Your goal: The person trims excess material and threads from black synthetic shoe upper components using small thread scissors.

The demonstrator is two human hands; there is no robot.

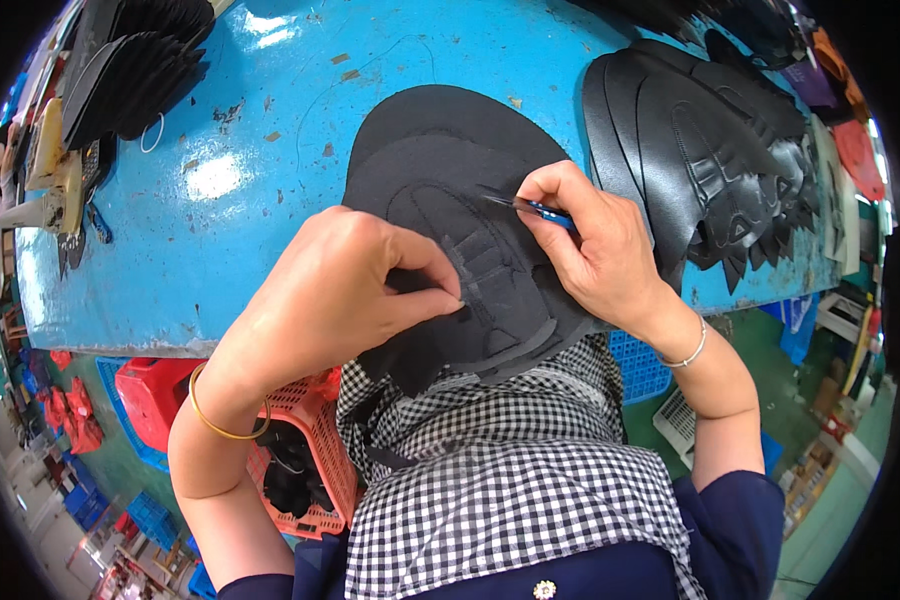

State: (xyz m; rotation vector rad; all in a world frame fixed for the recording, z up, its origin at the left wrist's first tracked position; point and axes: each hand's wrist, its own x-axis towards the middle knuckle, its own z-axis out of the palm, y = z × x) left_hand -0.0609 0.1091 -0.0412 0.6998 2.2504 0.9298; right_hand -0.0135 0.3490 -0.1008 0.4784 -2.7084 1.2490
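Left hand [345, 290]: I see it pinching the black shoe upper [470, 250] at its near edge.
Right hand [595, 245]: grips a blue-handled tool [530, 207], tip on the upper.

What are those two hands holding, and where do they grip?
The left hand pinches the black fabric piece at its near middle. The right hand grips a small blue-handled tool by its handle, tip on the fabric.

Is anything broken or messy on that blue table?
Yes, a little. The blue table looks worn: its paint is chipped and scratched, with small scraps scattered near the top. The black pieces the left hand pinches hang over the table's front edge. The right hand holds a thin blue-handled tool.
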